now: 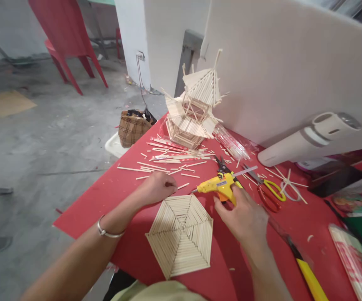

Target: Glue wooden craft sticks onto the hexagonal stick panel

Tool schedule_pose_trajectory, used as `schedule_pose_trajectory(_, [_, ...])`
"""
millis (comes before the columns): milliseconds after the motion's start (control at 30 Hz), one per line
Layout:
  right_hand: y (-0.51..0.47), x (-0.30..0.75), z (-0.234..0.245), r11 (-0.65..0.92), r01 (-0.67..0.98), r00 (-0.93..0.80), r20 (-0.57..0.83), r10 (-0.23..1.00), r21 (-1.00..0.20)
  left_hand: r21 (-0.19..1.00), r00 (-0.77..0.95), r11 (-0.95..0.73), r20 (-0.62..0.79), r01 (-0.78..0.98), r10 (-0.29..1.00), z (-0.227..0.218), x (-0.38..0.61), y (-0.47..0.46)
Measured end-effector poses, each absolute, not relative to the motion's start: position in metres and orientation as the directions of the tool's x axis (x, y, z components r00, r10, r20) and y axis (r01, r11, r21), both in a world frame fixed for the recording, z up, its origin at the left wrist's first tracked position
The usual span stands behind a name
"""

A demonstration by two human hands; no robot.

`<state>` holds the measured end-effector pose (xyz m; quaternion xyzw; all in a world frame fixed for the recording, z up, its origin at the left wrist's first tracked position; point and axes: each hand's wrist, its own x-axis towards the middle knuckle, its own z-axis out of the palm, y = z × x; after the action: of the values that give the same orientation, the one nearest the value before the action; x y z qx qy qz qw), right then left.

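Observation:
My left hand (158,188) is closed, its fingertips pinched at the near end of a short wooden stick (183,186) just above the table. A yellow hot glue gun (215,184) points left, its nozzle beside the top edge of a stick panel. Around its handle is my right hand (240,213), with the thumb near the orange trigger; part of the grip is hidden. Between my forearms lies that flat hexagonal panel (182,234), made of pale sticks in rings.
A stick-built tower model (193,108) stands at the table's far corner, with loose sticks (168,156) before it. Black-handled pliers (221,165), scissors (270,190), a yellow-handled cutter (310,278) and a white flask (306,140) are on the right. A wall borders the red table (105,200).

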<state>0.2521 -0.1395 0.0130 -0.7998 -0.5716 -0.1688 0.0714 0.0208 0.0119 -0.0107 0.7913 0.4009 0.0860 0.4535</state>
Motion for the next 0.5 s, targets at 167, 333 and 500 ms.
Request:
schedule_pose_trajectory(167, [-0.1325,0.2541,0.0141,-0.248,0.956,0.168,0.4,0.901,0.157,0.78,0.665,-0.276,-0.225,0.561,0.712,-0.012,0.0207,0.0121])
schedule_pose_trajectory(333, [-0.1304,0.2554,0.0148,-0.207,0.959,0.109,0.424,0.899,0.192,0.746,0.648,-0.287,-0.246,0.601,0.721,-0.0085,0.0173,0.0122])
schedule_pose_trajectory(500, [-0.1313,0.2567,0.0158,-0.183,0.962,0.083,0.419,0.904,0.204,0.714,0.644,-0.335,-0.21,0.615,0.735,-0.0051,0.0137,0.0115])
